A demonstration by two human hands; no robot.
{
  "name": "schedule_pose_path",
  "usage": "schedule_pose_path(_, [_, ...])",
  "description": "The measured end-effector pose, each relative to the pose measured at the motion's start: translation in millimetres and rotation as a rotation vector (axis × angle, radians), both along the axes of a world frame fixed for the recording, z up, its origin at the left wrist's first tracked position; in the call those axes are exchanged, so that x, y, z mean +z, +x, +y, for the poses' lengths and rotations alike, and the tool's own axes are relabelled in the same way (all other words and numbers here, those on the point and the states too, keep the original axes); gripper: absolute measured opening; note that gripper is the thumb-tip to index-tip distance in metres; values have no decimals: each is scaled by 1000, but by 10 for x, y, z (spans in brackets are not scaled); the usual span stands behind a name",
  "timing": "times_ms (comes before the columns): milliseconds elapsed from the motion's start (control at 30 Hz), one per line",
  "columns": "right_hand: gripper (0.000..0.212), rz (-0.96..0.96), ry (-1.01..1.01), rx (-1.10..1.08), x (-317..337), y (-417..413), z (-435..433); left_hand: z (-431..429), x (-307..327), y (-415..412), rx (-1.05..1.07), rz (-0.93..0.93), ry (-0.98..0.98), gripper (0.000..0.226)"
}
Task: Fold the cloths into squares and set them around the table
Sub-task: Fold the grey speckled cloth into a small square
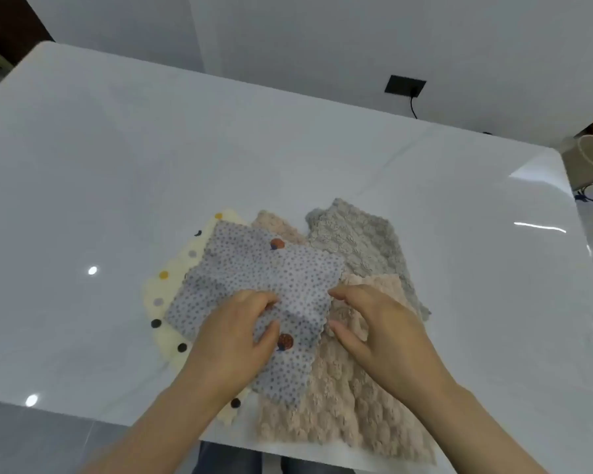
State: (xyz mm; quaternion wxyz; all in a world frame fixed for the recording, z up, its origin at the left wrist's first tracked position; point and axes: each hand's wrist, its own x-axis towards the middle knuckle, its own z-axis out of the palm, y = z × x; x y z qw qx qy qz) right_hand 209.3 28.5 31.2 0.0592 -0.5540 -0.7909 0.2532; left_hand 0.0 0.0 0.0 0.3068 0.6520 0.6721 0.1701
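The dotted cloth (254, 268) lies on a pink cloth (339, 405) and a cream cloth (172, 265), near the close edge of the table (117, 165). The left hand (233, 336) pinches it between thumb and bent fingers. The right hand (384, 333) has bent fingers at its right edge; its grip cannot be told. The first fold seems to be starting. Next, one side must go over, corners matched.

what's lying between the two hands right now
The grey dotted cloth: its right part spans the gap, as the head view shows. The left hand pinches it; the right hand is at its scalloped edge, over the peach cloth.
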Motion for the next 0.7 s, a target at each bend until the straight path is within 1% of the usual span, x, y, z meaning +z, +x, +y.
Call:
schedule_pose_path(133, [37, -5, 106, 48, -180, 4, -23, -10, -226, -14, -42, -11, 128, 29])
schedule_pose_path(233, [36, 2, 267, 94, -309, -1, -45, -20, -381, -34, -65, -13, 231, 35])
schedule_pose_path(333, [38, 7, 393, 103, -403, 27, -85, -31, -514, -41, -85, 12, 332, 32])
schedule_pose_path(433, [37, 27, 502, 111, -498, 66, -171, -84, -616, -34, -79, 16, 416, 37])
schedule_pose_path(467, [36, 28, 527, 118, -536, 87, -212, -120, -651, -32, -76, 21, 445, 37])
schedule_pose_path(567, [34, 31, 560, 124, -623, 159, -339, -282, -714, -26, -46, 25, 500, 26])
schedule_pose_path(700, [35, 24, 576, 154, -668, 216, -600, -626, -723, 5, -24, 20, 531, 24])
